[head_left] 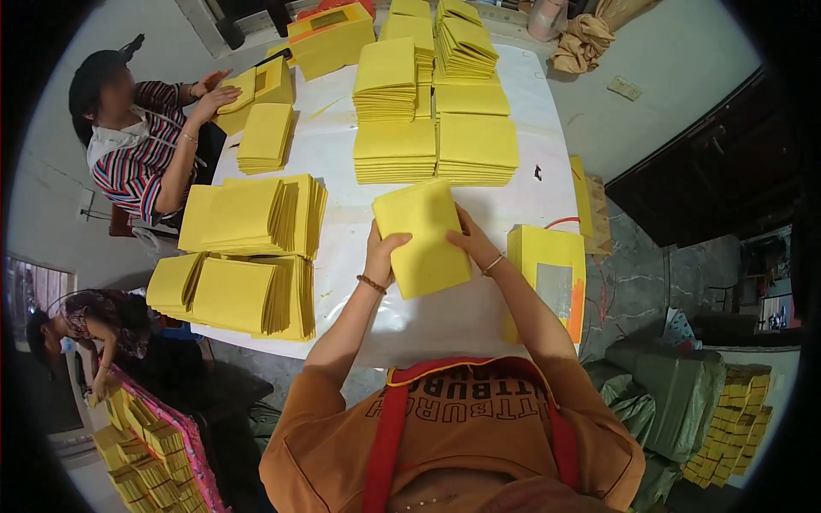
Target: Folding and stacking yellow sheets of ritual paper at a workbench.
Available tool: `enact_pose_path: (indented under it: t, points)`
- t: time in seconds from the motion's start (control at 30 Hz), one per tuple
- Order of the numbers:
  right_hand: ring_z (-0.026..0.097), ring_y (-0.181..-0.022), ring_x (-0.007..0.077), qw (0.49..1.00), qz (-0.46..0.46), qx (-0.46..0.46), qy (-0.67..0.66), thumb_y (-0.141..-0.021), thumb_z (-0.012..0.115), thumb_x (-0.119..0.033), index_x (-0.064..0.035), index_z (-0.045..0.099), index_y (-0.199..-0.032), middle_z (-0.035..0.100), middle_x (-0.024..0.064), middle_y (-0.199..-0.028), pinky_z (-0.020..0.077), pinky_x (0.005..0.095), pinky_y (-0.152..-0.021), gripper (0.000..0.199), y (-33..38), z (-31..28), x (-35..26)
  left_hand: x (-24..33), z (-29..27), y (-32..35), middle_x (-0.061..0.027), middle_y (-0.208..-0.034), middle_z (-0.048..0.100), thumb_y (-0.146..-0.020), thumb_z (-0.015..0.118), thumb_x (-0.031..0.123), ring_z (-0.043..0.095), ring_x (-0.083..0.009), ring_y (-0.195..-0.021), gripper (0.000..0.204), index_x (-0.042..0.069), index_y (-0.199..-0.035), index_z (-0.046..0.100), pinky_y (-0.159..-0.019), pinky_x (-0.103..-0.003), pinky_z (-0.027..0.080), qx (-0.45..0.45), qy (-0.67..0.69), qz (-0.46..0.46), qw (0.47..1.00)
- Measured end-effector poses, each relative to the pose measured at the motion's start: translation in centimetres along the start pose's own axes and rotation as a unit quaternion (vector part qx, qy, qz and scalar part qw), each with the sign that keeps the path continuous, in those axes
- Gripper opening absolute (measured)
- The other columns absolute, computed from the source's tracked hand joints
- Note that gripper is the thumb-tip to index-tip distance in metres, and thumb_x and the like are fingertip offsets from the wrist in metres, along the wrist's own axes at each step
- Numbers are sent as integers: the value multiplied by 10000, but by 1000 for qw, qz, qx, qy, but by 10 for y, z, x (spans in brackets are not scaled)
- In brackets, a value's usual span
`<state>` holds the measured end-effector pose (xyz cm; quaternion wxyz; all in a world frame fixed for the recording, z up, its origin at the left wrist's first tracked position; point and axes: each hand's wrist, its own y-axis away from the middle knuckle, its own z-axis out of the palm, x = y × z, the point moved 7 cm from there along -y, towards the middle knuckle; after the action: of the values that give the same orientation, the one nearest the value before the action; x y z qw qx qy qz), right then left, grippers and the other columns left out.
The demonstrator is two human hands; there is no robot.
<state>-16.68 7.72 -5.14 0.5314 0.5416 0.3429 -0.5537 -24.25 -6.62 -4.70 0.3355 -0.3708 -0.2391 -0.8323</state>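
Observation:
Between my two hands I hold a stack of yellow paper sheets (422, 244), slightly tilted, above the near middle of the white table. My left hand (382, 254) grips its left edge with the thumb on top. On the right edge, my right hand (474, 238) closes with its thumb also on the top face. Fingers under the stack are hidden. Beyond it stand neat piles of folded yellow paper (395, 152), close to its far edge. To my right lies a yellow box-shaped block (547, 278) with a grey patch and an orange edge.
Fanned yellow bundles (235, 295) cover the table's left side. At the far left a co-worker (141, 145) presses yellow paper with both hands. Another person (94, 329) bends over a pink-edged surface with yellow bundles. Green sacks (671, 389) stand on the floor at right.

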Motion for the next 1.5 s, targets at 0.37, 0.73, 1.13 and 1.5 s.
enact_pose_path:
  t: [0.37, 0.73, 1.13, 1.5]
  points:
    - [596, -914, 205, 986, -25, 113, -116, -786, 663, -239, 19, 439, -1221, 578, 133, -1073, 497, 312, -755, 552, -27, -84, -93, 30, 113, -63, -187, -1360, 305, -793, 658, 315, 344, -223, -1239, 922, -28, -1377, 33, -1022, -330, 283, -70, -150, -3, 986]
    - [585, -953, 211, 983, 64, 82, -149, -852, 555, -365, -44, 528, -1161, 598, 94, -1097, 467, 331, -815, 446, -186, -142, -149, 64, 132, -251, -106, -1071, 593, -823, 589, 231, 574, -234, -984, 352, 21, -1102, 548, -858, -371, 461, -39, -15, -60, 997]
    - [574, -950, 222, 979, 66, 160, -104, -817, 603, -314, 37, 518, -1150, 591, 124, -1078, 457, 321, -781, 491, -233, -197, -96, 19, 110, -308, -118, -1096, 581, -827, 592, 251, 566, -223, -995, 390, 6, -1125, 533, -864, -360, 457, -37, -78, -112, 990]
    - [593, -917, 220, 982, 87, 137, -96, -823, 596, -331, 43, 506, -1169, 592, 128, -1085, 471, 299, -756, 518, -215, -195, -107, 11, 102, -331, -131, -1148, 554, -833, 586, 281, 554, -210, -1014, 444, 10, -1172, 494, -834, -334, 467, -10, -134, -88, 987]
